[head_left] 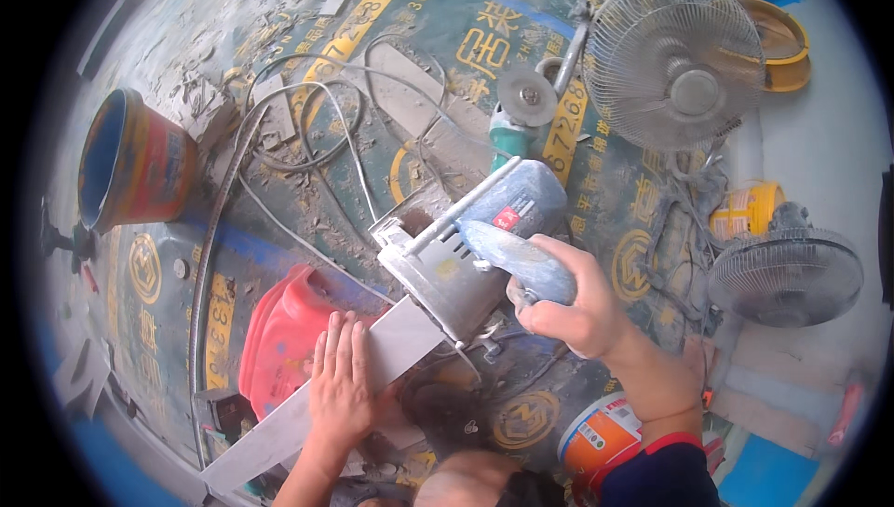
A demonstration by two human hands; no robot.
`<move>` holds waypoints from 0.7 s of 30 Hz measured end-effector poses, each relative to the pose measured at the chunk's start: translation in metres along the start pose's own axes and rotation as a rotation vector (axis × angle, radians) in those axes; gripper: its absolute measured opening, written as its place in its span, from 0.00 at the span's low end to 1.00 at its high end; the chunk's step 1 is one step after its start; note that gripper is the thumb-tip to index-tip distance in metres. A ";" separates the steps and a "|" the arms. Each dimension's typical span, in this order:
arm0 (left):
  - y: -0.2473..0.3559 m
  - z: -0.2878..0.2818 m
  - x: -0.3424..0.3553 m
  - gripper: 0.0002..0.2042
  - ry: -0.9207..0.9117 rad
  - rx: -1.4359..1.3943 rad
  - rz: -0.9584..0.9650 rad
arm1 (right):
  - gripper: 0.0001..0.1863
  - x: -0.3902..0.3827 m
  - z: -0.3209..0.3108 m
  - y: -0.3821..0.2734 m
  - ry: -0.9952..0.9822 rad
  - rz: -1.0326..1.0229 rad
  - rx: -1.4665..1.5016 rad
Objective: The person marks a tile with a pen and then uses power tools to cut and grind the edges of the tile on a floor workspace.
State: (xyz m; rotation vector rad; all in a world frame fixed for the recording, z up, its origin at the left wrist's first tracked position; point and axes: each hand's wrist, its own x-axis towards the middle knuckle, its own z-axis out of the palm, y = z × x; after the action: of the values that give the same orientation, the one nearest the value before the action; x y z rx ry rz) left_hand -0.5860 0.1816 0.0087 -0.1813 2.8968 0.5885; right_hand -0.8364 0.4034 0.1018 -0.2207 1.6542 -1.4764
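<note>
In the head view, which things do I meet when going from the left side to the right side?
Orange bucket → red stool → left hand → power saw → right hand → large fan → small fan.

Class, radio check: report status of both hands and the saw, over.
Right hand gripping cutting saw by its handle. Left hand flat on grey strip, pinning it over red stool. Cables and angle grinder lie beyond the cut.

Dust-caked blue plastic handle of the circular saw (484, 246) inside the right hand (573, 307) fingers, dull grey metal guard beyond them, matt smooth grey tile strip (372, 358) under the left hand (340, 386) fingers, glossy red plastic stool (275, 339) beside them
</note>
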 end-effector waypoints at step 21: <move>0.000 -0.010 0.004 0.50 -0.004 -0.060 0.003 | 0.24 -0.018 0.013 -0.007 0.121 0.055 0.069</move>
State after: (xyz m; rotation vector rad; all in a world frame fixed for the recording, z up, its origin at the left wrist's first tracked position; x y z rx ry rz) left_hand -0.5919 0.1772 0.0166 -0.1845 2.8784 0.6754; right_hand -0.8195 0.4041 0.1179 -0.0482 1.6880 -1.5283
